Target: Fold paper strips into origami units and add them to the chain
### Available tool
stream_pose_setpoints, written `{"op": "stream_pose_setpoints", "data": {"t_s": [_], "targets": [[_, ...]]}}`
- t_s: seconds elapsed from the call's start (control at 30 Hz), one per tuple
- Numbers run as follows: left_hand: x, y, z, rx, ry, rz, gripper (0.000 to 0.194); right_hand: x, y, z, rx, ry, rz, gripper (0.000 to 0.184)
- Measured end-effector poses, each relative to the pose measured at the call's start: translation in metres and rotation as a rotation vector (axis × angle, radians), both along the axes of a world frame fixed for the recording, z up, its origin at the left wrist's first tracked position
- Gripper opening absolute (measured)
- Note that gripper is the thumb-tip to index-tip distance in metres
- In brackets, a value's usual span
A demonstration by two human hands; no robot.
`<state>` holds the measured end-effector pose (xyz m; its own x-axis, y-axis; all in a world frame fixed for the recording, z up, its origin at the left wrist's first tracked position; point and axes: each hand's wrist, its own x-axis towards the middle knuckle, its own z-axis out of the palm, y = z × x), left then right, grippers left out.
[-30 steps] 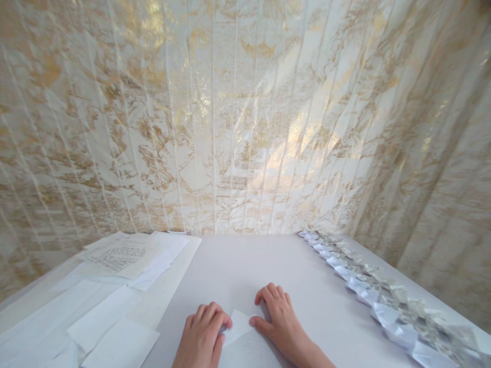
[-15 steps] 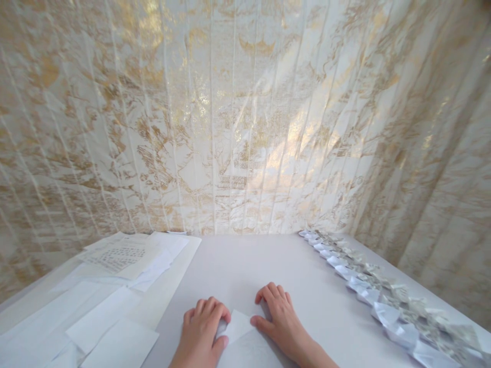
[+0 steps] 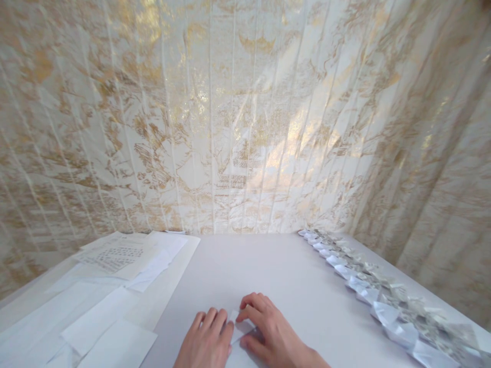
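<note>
A small piece of white paper (image 3: 237, 333) with a folded, pointed top lies on the table between my two hands, near the bottom of the view. My left hand (image 3: 209, 338) is on its left side, fingers bent and closed on the edge, its thumb mostly hidden. From the right, my right hand (image 3: 272, 329) curls over the same paper, index fingertip on the upper part and thumb lower down. The lower part of the paper is covered by the hands and cut off by the frame.
Loose white sheets (image 3: 95, 317) and a page with writing (image 3: 118, 255) lie on a pale board (image 3: 169, 291) at the left. Along the right runs a row of folded white and printed paper pieces (image 3: 395, 319). A gold-patterned curtain (image 3: 245, 128) hangs behind the table (image 3: 245, 266).
My right hand has moved left and its fingers have come down onto the paper. My left hand has shifted slightly right, its fingers now closer over the paper's edge.
</note>
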<state>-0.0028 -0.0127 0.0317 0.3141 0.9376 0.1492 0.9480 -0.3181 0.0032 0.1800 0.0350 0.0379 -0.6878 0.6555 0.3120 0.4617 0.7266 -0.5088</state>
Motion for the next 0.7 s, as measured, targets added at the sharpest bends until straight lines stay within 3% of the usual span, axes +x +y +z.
{"op": "stream_pose_setpoints", "data": {"t_s": [0.2,0.7], "targets": [[-0.003,0.004,-0.012,0.090,0.116,-0.047,0.045,0.002,0.003,-0.006,0.030,-0.003,0.008,0.035],[-0.004,0.004,0.004,0.061,0.085,-0.078,0.049,-0.008,0.000,-0.002,0.195,-0.154,-0.033,0.022]]}}
